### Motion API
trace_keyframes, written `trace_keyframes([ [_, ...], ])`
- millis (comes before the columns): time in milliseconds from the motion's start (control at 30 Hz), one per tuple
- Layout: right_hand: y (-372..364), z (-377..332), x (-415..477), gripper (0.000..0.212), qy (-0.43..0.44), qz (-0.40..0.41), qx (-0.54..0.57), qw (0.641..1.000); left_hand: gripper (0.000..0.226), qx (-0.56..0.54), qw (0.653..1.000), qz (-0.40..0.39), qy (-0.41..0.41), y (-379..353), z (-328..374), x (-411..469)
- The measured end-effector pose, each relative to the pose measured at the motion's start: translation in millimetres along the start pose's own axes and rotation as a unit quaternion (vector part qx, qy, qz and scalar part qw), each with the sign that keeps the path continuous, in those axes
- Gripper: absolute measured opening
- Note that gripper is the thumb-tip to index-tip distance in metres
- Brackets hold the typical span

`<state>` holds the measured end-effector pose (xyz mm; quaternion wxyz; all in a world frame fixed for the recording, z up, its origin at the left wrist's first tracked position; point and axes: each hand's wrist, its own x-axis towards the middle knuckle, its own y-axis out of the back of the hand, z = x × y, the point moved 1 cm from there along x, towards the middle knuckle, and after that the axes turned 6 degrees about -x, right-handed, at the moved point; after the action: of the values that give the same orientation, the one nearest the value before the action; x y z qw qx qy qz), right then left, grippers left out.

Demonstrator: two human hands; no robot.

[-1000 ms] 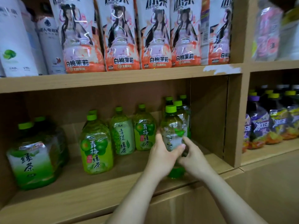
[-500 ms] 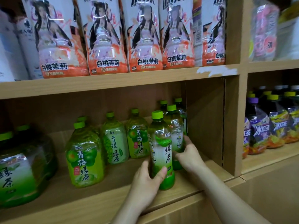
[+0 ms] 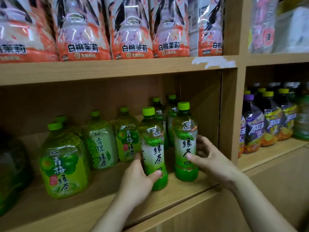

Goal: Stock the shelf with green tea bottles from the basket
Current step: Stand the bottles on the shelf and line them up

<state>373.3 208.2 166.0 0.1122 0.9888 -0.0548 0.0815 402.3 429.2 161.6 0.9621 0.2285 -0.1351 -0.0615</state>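
Two green tea bottles stand upright at lower centre of the frame, on the wooden shelf [image 3: 184, 190], near its front edge. I have one in each hand.

Left bottle [image 3: 153, 148]: my left hand [image 3: 138, 180] wraps its lower part, thumb across the front just above the green base, fingers round the far side. Hold looks firm, not loose.

Right bottle [image 3: 184, 143]: my right hand [image 3: 209, 158] cups it from the right side, thumb tip on the label front, fingers curled behind and partly hidden. Lighter contact, more steadying than gripping.

Handling, as I judge it: both look full, so moderate weight, low and stable once the base sits flat. Thin clear plastic with a glossy shrink label, so likely slick and a bit springy under a squeeze. Not fragile, but tall and narrow, so a knock at the cap [image 3: 148, 111] could tip one into the row behind. Best hold is the waist below the label's middle, where my hands are now.

Pose: both forearms come up from the bottom edge of the frame, wrists bent slightly inward, palms facing each other across the pair.

Neighbours: fatter plum tea bottles [image 3: 63, 161] at left of the same shelf; the basket is not in view.
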Motion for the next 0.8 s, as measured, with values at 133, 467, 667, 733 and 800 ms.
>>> trace_keyframes([
  [133,-14.5,6.5,-1.4,0.071,0.068,0.206,-0.144,0.965,0.058,-0.028,1.0,0.007,-0.002,-11.0,4.2,7.0],
  [467,-20.3,8.3,30.0,0.056,0.045,0.263,-0.26,0.928,0.058,-0.063,0.994,0.087,0.019,-41.2,0.9,63.8],
  [667,-23.2,14.7,58.1,0.051,0.03,0.299,-0.29,0.909,0.052,-0.045,0.99,0.136,0.003,-65.5,-1.0,93.7],
  [733,-23.6,17.2,64.2,0.048,0.044,0.32,-0.283,0.903,0.051,-0.04,0.99,0.135,-0.005,-69.6,0.0,100.8],
  [800,-23.8,17.9,70.1,0.047,0.049,0.333,-0.284,0.898,0.05,-0.032,0.99,0.134,-0.012,-72.3,1.2,106.2],
])
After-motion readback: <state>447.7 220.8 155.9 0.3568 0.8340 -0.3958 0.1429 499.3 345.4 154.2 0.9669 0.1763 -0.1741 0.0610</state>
